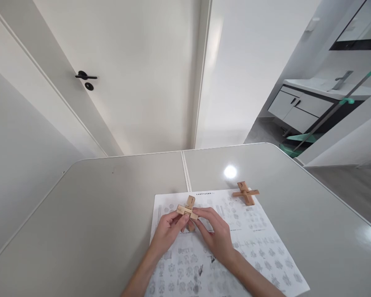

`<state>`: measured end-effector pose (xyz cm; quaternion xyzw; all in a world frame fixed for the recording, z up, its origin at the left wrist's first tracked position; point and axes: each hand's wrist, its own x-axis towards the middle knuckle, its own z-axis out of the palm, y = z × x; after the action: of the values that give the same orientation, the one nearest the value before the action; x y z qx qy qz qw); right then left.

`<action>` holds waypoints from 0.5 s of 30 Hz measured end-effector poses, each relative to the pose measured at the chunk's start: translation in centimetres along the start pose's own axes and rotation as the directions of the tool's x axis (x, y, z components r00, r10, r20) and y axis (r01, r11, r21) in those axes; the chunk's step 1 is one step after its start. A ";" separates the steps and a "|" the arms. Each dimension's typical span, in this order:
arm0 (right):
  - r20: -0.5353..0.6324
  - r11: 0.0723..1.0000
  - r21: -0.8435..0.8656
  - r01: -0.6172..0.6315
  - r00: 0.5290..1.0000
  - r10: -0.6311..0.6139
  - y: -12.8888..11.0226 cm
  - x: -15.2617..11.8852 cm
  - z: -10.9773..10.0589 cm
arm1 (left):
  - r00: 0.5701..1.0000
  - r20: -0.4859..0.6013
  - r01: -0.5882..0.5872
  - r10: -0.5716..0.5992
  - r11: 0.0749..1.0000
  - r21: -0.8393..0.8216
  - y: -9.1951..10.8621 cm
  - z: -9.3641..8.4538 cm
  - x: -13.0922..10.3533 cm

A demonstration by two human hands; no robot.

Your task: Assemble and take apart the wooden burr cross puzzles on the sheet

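Both hands meet over a printed sheet, holding a light wooden burr puzzle (191, 202) made of crossed, notched sticks. My left hand (168, 231) grips its left arm, with the thumb pressed near the centre. With thumb and fingertips, my right hand (215, 233) pinches the right end. One stick points up and away, and a darker end shows below between the hands. The fingers partly hide the joint. Apart from them, a second, redder wooden cross puzzle (245, 193) lies at the sheet's upper right corner, with a dark mark on one stick.
Beneath the hands lies the paper sheet (275, 264), printed with grey diagrams. The grey table (95, 222) has a pale seam (186, 171) down its middle and a raised rim. Beyond it stand a white door (142, 74) and, at right, a sink cabinet (299, 105).
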<state>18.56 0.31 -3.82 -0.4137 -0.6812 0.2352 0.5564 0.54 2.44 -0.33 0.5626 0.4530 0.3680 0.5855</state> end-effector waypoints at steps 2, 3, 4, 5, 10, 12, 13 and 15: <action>-0.012 0.999 -0.023 0.044 0.999 -0.045 0.2 -0.1 0.0 | 1.000 -0.020 0.013 -0.013 1.000 -0.008 0.1 0.1 -0.1; -0.018 0.997 -0.032 0.064 0.998 -0.064 0.3 -0.1 0.0 | 0.999 -0.031 0.017 -0.017 1.000 -0.016 0.1 0.1 -0.1; -0.025 0.996 -0.041 0.081 0.996 -0.082 0.4 -0.2 0.1 | 0.999 -0.039 0.018 -0.019 1.000 -0.025 0.1 0.2 -0.1; -0.031 0.994 -0.050 0.097 0.995 -0.099 0.4 -0.2 0.1 | 0.999 -0.046 0.019 -0.020 0.999 -0.035 0.1 0.3 -0.2; -0.048 0.979 -0.093 0.179 0.982 -0.184 0.3 0.0 0.3 | 0.996 -0.087 0.027 -0.033 0.997 -0.066 0.1 1.0 -0.4; -0.057 0.975 -0.096 0.199 0.977 -0.205 0.2 0.0 0.5 | 0.991 -0.128 0.024 -0.031 0.998 -0.060 -0.1 1.2 -0.4; -0.056 0.975 -0.093 0.204 0.976 -0.209 0.1 0.0 0.5 | 0.988 -0.149 0.021 -0.029 0.998 -0.054 -0.2 1.2 -0.4; -0.027 0.979 -0.072 0.189 0.981 -0.191 -0.1 0.1 0.5 | 0.982 -0.186 0.018 -0.025 0.999 -0.040 -0.6 1.0 -0.3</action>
<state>18.06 0.42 -3.84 -0.3694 -0.7159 0.1503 0.5730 1.36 1.73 -0.97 0.5095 0.5047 0.4213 0.5551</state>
